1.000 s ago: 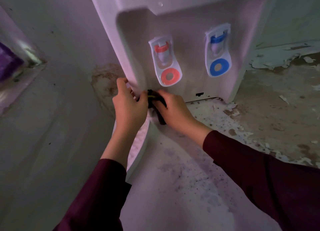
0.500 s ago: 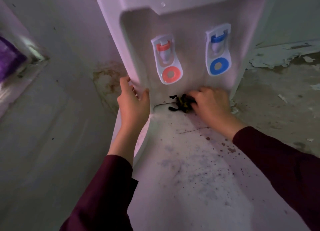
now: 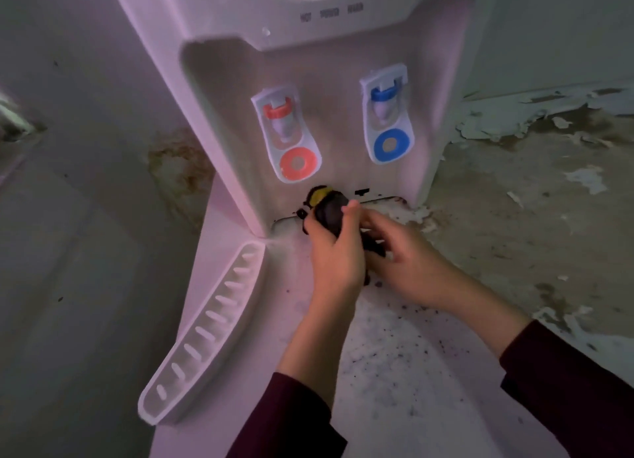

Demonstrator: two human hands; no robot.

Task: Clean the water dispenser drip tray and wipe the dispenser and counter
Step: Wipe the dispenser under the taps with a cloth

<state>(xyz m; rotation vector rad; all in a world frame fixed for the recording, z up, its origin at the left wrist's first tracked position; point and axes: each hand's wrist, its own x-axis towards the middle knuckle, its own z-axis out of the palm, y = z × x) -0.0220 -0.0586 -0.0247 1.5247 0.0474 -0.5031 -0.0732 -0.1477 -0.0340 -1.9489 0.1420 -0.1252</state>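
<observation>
The white water dispenser (image 3: 329, 90) stands on a stained, speckled counter (image 3: 394, 372), with a red tap (image 3: 288, 138) and a blue tap (image 3: 387, 118). At its base, below the red tap, my left hand (image 3: 332, 255) grips a black rag with a yellow patch (image 3: 326, 203) and presses it against the dispenser's lower front. My right hand (image 3: 411, 269) is just to the right, its fingers closed on the rag's dark tail. The white slotted drip tray (image 3: 209, 320) lies tilted along the counter's left edge, apart from both hands.
Peeling, flaking paint covers the surface to the right of the dispenser (image 3: 514, 190). A brown stain marks the wall (image 3: 178, 169) to the left of the dispenser. Dark specks dot the counter in front of my hands.
My left hand left the dispenser's left edge and moved right onto the rag. My right hand slid back left with the rag, and the drip tray now shows uncovered.
</observation>
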